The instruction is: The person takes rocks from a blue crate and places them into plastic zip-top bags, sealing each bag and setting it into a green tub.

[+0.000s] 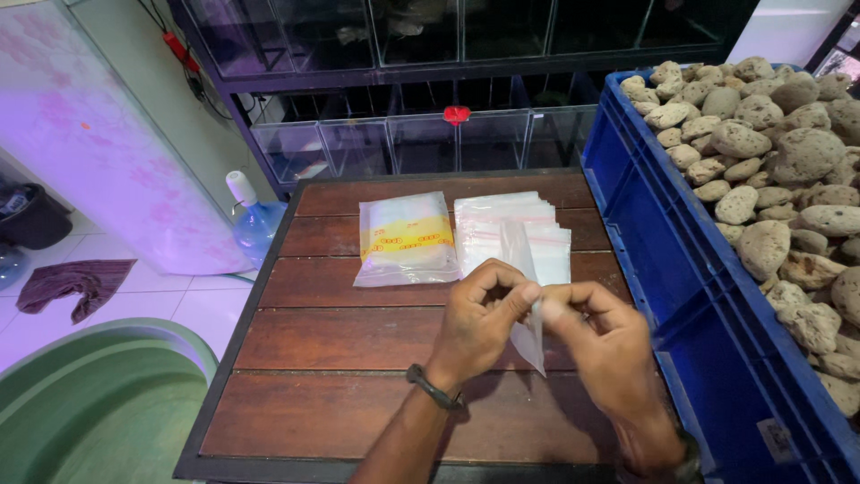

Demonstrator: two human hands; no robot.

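My left hand [479, 318] and my right hand [605, 345] pinch the top of one small clear zip bag [528, 345] between them, over the dark wooden table [340, 350]. The bag hangs down between the hands, edge-on. Beyond the hands lies a loose stack of clear zip bags [520, 229]. Left of that stack sits a sealed packet of bags [403, 237] with a yellow band. A dark band circles my left wrist.
A blue plastic crate [663, 242] full of pale porous stones [779, 170] stands along the table's right side. Glass tanks on a dark rack [421, 134] line the back. At left are a green tub [98, 403], a water bottle [253, 220] and a cloth [67, 282] on the tiled floor.
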